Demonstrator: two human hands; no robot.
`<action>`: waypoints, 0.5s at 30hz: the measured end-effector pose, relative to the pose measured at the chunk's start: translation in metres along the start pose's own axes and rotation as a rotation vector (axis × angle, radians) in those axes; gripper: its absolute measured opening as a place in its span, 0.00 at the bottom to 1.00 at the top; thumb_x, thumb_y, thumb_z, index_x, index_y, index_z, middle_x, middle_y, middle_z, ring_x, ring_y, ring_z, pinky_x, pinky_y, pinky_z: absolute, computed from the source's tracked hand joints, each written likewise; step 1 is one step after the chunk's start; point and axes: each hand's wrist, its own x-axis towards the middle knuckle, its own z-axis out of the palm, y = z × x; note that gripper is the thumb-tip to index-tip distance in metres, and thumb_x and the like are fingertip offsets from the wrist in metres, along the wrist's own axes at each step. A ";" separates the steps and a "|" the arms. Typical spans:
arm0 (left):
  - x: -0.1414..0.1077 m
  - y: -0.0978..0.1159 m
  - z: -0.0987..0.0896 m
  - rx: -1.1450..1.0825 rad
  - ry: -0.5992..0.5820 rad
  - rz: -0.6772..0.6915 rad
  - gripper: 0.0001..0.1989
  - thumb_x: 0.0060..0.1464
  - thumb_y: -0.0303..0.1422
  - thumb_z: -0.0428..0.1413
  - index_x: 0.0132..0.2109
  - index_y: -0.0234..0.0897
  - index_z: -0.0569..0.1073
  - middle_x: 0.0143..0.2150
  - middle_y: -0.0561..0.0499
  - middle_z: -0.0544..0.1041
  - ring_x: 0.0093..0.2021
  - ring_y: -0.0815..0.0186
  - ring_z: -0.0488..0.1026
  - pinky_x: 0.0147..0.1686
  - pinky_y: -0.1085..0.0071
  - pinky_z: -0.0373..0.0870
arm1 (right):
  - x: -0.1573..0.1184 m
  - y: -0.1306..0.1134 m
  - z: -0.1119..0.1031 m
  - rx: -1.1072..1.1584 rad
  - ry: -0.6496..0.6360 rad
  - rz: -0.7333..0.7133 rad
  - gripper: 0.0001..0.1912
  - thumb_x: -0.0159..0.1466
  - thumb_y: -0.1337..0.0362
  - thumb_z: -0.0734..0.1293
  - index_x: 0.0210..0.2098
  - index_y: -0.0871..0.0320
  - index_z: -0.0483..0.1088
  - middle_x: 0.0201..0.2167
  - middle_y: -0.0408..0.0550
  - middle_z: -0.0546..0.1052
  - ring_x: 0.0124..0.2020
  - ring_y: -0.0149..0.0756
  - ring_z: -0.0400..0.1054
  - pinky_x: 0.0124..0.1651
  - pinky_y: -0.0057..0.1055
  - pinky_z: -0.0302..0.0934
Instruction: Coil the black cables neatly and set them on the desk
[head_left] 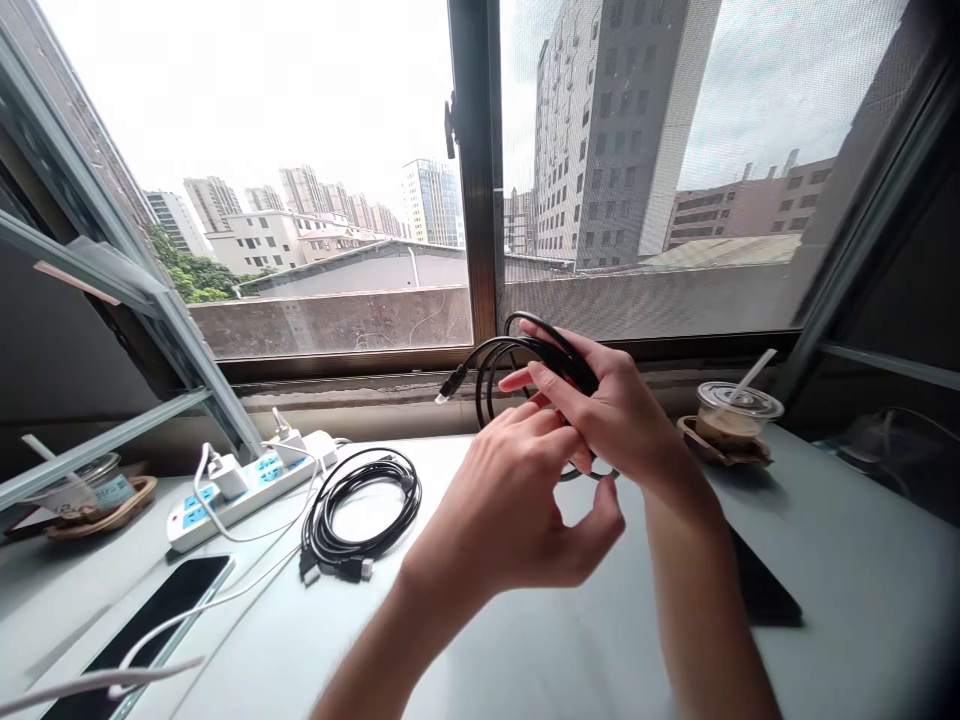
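Note:
My right hand (619, 405) is closed around a loosely coiled black cable (491, 350), held above the table in front of the window. One end of this cable, a dark connector with a light tip, sticks out to the left. My left hand (517, 490) is just below and in front, its back to the camera, its thumb stretched away from its fingers. Its fingertips overlap the right hand's fingers and are partly hidden. A second black cable (311, 515) lies coiled on the white table (540, 650) to the left, both connectors at its near side.
Left of the coil are a white power strip (259, 490) with plugs and white cords, a phone (150, 630) and a cup (90, 485) in a holder. Another cup (739, 405) with a straw stands at right, near a flat dark object (761, 585). Metal frame bars flank the window.

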 end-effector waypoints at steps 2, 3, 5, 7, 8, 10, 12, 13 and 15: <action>-0.002 0.002 -0.005 0.025 0.097 0.055 0.04 0.47 0.28 0.53 0.33 0.38 0.71 0.35 0.47 0.74 0.38 0.61 0.70 0.43 0.63 0.66 | 0.001 0.002 -0.004 -0.149 0.064 -0.068 0.20 0.61 0.62 0.64 0.53 0.59 0.69 0.33 0.46 0.79 0.33 0.38 0.75 0.35 0.32 0.69; -0.003 0.003 -0.008 0.058 0.152 0.067 0.06 0.48 0.28 0.53 0.36 0.39 0.72 0.38 0.46 0.74 0.41 0.61 0.70 0.45 0.62 0.65 | 0.002 0.002 -0.005 -0.238 0.082 -0.097 0.19 0.61 0.63 0.64 0.51 0.58 0.71 0.34 0.46 0.80 0.35 0.39 0.75 0.37 0.32 0.68; -0.005 0.003 -0.015 0.138 0.230 0.051 0.12 0.48 0.27 0.53 0.43 0.40 0.71 0.44 0.46 0.73 0.47 0.59 0.68 0.49 0.59 0.63 | 0.003 0.003 -0.007 -0.426 0.122 -0.131 0.17 0.60 0.64 0.65 0.48 0.55 0.73 0.36 0.47 0.80 0.36 0.41 0.75 0.39 0.34 0.67; -0.005 -0.002 -0.019 0.202 0.217 -0.004 0.21 0.48 0.27 0.53 0.52 0.40 0.67 0.51 0.46 0.70 0.54 0.57 0.65 0.54 0.58 0.59 | 0.003 0.004 -0.008 -0.586 0.177 -0.154 0.15 0.59 0.63 0.66 0.46 0.53 0.75 0.37 0.48 0.80 0.36 0.44 0.75 0.39 0.36 0.66; -0.005 -0.006 -0.019 0.223 0.191 -0.034 0.26 0.48 0.26 0.53 0.56 0.41 0.63 0.55 0.46 0.67 0.56 0.57 0.62 0.56 0.57 0.57 | 0.002 0.004 -0.008 -0.636 0.190 -0.177 0.15 0.59 0.62 0.67 0.46 0.51 0.75 0.37 0.48 0.80 0.36 0.45 0.75 0.40 0.37 0.66; -0.004 -0.016 -0.019 0.244 0.143 -0.076 0.32 0.47 0.24 0.51 0.60 0.41 0.58 0.60 0.46 0.63 0.60 0.57 0.59 0.59 0.57 0.54 | 0.000 0.003 -0.007 -0.646 0.146 -0.260 0.14 0.60 0.61 0.67 0.45 0.50 0.76 0.38 0.46 0.80 0.37 0.44 0.75 0.40 0.36 0.65; -0.001 -0.027 -0.017 0.238 0.122 -0.096 0.31 0.48 0.23 0.50 0.60 0.41 0.59 0.59 0.46 0.65 0.59 0.58 0.60 0.58 0.57 0.55 | -0.005 0.000 -0.005 -0.581 0.057 -0.368 0.12 0.60 0.62 0.67 0.44 0.49 0.76 0.39 0.42 0.80 0.37 0.40 0.75 0.39 0.32 0.65; 0.000 -0.032 -0.016 0.217 0.122 -0.105 0.29 0.48 0.23 0.50 0.58 0.41 0.61 0.57 0.47 0.68 0.57 0.59 0.63 0.56 0.59 0.58 | -0.007 -0.001 -0.004 -0.544 0.030 -0.412 0.11 0.61 0.62 0.67 0.44 0.49 0.76 0.39 0.41 0.80 0.38 0.38 0.75 0.39 0.30 0.65; 0.002 -0.040 -0.016 0.152 0.139 -0.159 0.21 0.48 0.22 0.49 0.51 0.40 0.69 0.46 0.50 0.75 0.47 0.62 0.71 0.47 0.66 0.66 | -0.012 -0.006 -0.002 -0.501 0.033 -0.478 0.09 0.61 0.61 0.67 0.42 0.48 0.76 0.39 0.39 0.80 0.37 0.35 0.75 0.39 0.28 0.64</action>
